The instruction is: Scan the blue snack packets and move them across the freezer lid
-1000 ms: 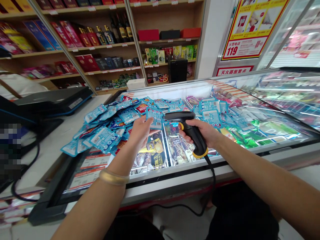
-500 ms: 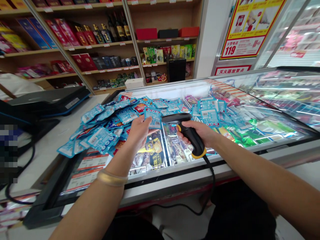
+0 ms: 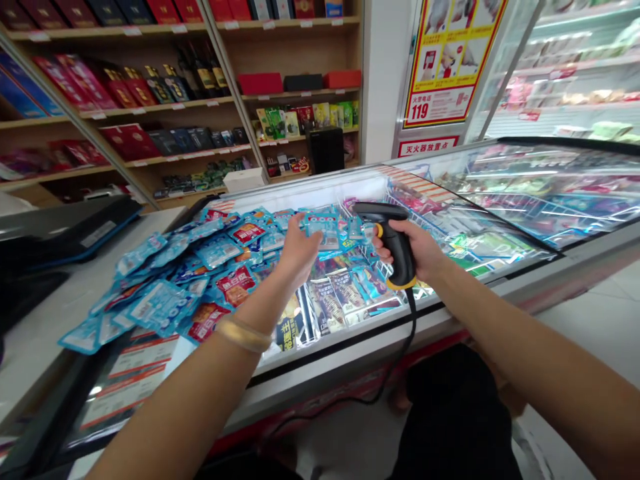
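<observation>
My left hand, with a gold bangle on the wrist, pinches the left edge of a light-blue snack packet over the freezer. Part of its grip is hidden behind the hand. My right hand is wrapped round the handle of a black and yellow barcode scanner; its head points left, towards the packet, and a cable hangs from the handle. Left of my left hand, many blue and red snack packets lie heaped on the freezer's glass top. More blue packets lie near the scanner head.
Below my hands, wrapped ice creams fill the chest freezer. A counter with a dark device stands at left. Stocked shelves and a fire notice are behind. The scanner cable droops along the freezer's front.
My view has swung to the right. The packet in my left hand has moved right, and the scanner has tilted more upright in my right hand, slightly farther right.
</observation>
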`<state>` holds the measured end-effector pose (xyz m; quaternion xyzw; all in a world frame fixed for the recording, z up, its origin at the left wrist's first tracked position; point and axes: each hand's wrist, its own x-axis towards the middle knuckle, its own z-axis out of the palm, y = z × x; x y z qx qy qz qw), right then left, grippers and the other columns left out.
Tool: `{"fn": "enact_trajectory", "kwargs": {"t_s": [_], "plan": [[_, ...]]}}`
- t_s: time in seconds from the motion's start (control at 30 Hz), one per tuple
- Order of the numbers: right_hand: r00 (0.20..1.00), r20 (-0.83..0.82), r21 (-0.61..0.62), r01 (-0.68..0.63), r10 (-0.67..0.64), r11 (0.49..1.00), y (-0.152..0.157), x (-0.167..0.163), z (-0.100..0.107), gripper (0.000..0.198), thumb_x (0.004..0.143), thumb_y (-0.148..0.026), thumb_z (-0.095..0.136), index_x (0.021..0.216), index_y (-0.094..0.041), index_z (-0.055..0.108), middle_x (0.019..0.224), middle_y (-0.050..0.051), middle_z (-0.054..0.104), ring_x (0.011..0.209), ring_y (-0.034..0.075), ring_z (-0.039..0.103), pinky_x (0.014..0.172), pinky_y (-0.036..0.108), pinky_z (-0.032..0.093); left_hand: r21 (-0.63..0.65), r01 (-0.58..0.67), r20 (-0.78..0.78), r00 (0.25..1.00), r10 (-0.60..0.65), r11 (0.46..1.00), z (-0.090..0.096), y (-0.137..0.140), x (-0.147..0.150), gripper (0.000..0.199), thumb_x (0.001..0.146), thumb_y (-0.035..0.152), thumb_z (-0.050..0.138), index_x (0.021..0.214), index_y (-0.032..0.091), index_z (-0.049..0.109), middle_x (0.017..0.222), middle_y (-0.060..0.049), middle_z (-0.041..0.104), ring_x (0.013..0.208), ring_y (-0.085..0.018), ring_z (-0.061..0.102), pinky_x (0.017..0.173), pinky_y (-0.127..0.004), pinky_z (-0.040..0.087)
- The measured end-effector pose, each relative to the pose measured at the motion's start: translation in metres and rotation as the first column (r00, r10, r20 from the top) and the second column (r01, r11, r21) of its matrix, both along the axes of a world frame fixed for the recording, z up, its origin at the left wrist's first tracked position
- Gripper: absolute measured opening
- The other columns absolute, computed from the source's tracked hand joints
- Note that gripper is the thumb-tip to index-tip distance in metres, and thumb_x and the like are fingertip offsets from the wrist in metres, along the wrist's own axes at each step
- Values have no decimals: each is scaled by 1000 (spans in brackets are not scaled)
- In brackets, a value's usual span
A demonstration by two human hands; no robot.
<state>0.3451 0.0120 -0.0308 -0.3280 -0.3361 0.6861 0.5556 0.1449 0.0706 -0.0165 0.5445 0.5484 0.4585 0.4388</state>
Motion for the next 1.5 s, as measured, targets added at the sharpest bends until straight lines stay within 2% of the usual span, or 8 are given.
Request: {"fn": "enact_trajectory", "kwargs": {"t_s": [0.17,0.37,0.47,0.67,0.87,1.1,1.27,1.5], "plan": [[990,-17,7,138,-138,990,-7,52,-4,18,76,-33,63,84,-17,57,69,3,56,54,11,47,44,21,41,177,193,-259,955,-144,965,-5,8,71,67,84,18,53,147,15,32,143,-19,51,136,-27,46,105,-40,46],[953,-99,-146,270,-285,952,-12,71,-15,15,79,-29,56,82,-15,58,64,3,54,50,9,46,43,18,40,169,510,-807,563,-178,843,-32,-7,113,75,79,37,70,144,14,40,163,-22,13,151,-39,5,122,-53,13],[951,-108,-189,265,-289,945,-11,69,-16,15,81,-28,54,82,-14,58,63,3,54,49,9,46,43,18,40,153,513,-851,504,-152,845,-40,-12,114,72,86,41,63,148,15,36,163,-23,12,151,-38,7,121,-53,13],[961,-123,-161,226,-247,961,-11,69,-17,12,80,-28,56,83,-16,58,64,3,54,51,11,45,42,19,41,235,496,-836,542,-87,836,-36,-10,92,69,87,39,61,147,17,37,160,-22,22,151,-37,15,120,-53,19],[966,-104,-108,224,-235,969,-9,59,-14,14,78,-28,57,83,-15,59,65,4,55,52,10,46,42,19,41,349,379,-811,580,74,857,-28,10,28,58,89,29,57,143,15,43,154,-21,35,146,-34,30,118,-52,29],[992,-95,-56,75,-80,996,10,3,-2,16,77,-30,60,82,-15,57,66,3,56,52,11,48,42,19,41,294,348,-904,404,141,890,-27,27,-43,46,91,30,51,131,9,56,136,-18,59,131,-31,51,114,-44,37],[995,-77,-50,-65,61,997,30,-40,-2,16,80,-32,58,82,-17,55,65,3,57,52,11,49,44,20,41,187,405,-965,246,91,895,-37,18,-53,54,94,38,44,140,9,47,146,-19,50,144,-36,33,119,-55,22],[991,-60,-84,-125,120,989,35,-56,-14,16,80,-32,58,83,-16,56,64,4,58,52,11,48,44,20,41,265,397,-942,303,147,879,-37,9,-60,40,95,45,42,112,19,66,120,-13,66,127,-32,52,116,-58,22]]}}
